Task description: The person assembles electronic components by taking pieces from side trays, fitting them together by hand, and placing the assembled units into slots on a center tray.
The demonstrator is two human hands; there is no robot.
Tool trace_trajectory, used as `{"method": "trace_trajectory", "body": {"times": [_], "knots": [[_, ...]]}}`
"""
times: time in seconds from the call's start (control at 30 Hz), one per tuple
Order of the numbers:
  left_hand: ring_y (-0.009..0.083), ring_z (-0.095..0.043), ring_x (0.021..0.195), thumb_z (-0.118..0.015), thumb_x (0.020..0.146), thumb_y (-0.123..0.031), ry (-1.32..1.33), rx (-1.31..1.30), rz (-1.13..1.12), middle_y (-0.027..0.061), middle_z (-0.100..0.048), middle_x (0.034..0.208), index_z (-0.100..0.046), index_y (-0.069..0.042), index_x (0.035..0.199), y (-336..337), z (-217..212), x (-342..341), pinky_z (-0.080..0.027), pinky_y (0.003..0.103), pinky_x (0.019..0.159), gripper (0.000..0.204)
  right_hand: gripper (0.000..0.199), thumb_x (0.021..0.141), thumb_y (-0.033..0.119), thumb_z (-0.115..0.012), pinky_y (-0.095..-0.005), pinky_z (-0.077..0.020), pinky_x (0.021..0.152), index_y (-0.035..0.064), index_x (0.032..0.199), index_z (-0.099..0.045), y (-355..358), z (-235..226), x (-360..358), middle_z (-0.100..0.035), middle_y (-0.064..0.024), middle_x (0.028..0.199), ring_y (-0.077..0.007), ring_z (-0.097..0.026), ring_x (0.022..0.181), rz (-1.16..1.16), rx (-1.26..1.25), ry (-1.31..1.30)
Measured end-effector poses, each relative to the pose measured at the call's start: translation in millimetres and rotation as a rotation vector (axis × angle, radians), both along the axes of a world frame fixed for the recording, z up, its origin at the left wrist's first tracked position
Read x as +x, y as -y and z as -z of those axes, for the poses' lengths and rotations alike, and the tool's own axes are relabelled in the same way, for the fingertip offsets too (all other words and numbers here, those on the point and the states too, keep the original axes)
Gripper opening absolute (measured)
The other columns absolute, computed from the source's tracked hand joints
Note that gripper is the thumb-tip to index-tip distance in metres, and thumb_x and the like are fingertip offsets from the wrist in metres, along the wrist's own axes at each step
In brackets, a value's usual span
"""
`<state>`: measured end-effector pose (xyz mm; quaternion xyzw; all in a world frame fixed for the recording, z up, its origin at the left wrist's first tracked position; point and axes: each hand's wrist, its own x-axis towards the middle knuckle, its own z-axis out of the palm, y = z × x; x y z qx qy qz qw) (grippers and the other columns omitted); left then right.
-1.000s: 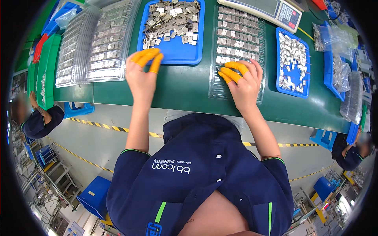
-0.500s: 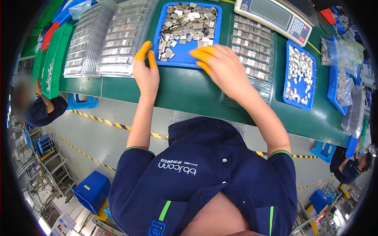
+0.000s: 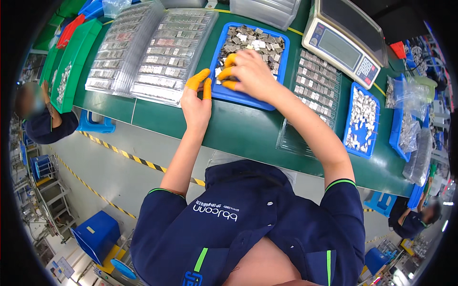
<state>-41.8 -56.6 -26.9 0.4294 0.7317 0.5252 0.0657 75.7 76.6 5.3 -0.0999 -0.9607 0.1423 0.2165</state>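
A blue tray (image 3: 245, 99) holds a heap of small flat metal pieces (image 3: 257, 39). My right hand (image 3: 253, 74) reaches over the tray with yellow covers on its fingertips. Those fingers are bent and spaced apart, down among the pieces at the tray's left side; their undersides are hidden. At the left rim, my left hand (image 3: 196, 104) has its covered thumb and fingers apart, the fingertips close to or touching the rim. I see nothing held in it.
Stacked clear blister trays (image 3: 167, 62) filled with metal pieces stand left. To the right are another filled clear tray (image 3: 315, 88), a weighing scale (image 3: 338, 47) and a smaller blue tray (image 3: 352, 138) of whitish parts. A green bin (image 3: 78, 66) stands far left.
My right hand has moved left over the metal pieces, its fingers now bent among them. My left hand has come closer to the blue tray's rim. The whole view has shifted.
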Motion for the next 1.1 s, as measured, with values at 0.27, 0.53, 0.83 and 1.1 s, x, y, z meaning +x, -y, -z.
{"method": "trace_trajectory", "body": {"times": [0.27, 0.53, 0.83, 1.1], "knots": [[0.0202, -0.062, 0.071, -0.061, 0.079, 0.0, 0.041, 0.025, -0.038, 0.0117, -0.062, 0.091, -0.061, -0.004, 0.102, -2.6, 0.4, 1.5, -0.049, 0.029, 0.066, 0.023, 0.022, 0.068, 0.021, -0.07, -0.0362, -0.0369, 0.088, 0.0123, 0.087, -0.066, 4.4, 1.2, -9.9, -0.056, -0.0028, 0.095, -0.0224, -0.05, 0.094, -0.162, -0.074, 0.01], [0.0214, -0.062, 0.075, -0.061, 0.079, -0.001, 0.025, 0.001, -0.02, 0.0111, -0.062, 0.094, -0.062, -0.005, 0.101, 0.9, -5.0, 3.5, -0.05, 0.03, 0.068, 0.022, 0.015, 0.069, 0.018, -0.066, -0.0334, -0.0339, 0.089, 0.0136, 0.083, -0.068, -9.4, -0.6, 31.9, -0.06, 0.0003, 0.087, -0.0186, -0.053, 0.088, 0.097, 0.021, -0.011], [0.0331, -0.051, 0.101, -0.065, 0.077, -0.012, -0.39, -0.053, 0.202, 0.0163, -0.057, 0.107, -0.056, -0.001, 0.108, -36.0, -28.3, -11.2, -0.041, 0.038, 0.088, 0.035, 0.02, 0.072, 0.006, -0.066, -0.0348, -0.0394, 0.088, 0.0085, 0.092, -0.067, -3.3, -48.1, 168.9, -0.063, -0.0074, 0.097, -0.026, -0.054, 0.097, 0.62, -0.18, -0.238], [0.0294, -0.057, 0.09, -0.069, 0.073, -0.012, -0.544, -0.205, 0.275, 0.013, -0.06, 0.1, -0.064, -0.002, 0.092, -88.8, -25.6, -45.5, -0.045, 0.036, 0.08, 0.023, 0.025, 0.075, 0.023, -0.068, -0.0362, -0.0469, 0.064, 0.0066, 0.094, -0.067, 29.6, -13.6, 319.5, -0.064, -0.0122, 0.086, -0.0277, -0.061, 0.073, 1.644, -0.175, -0.258]]}}
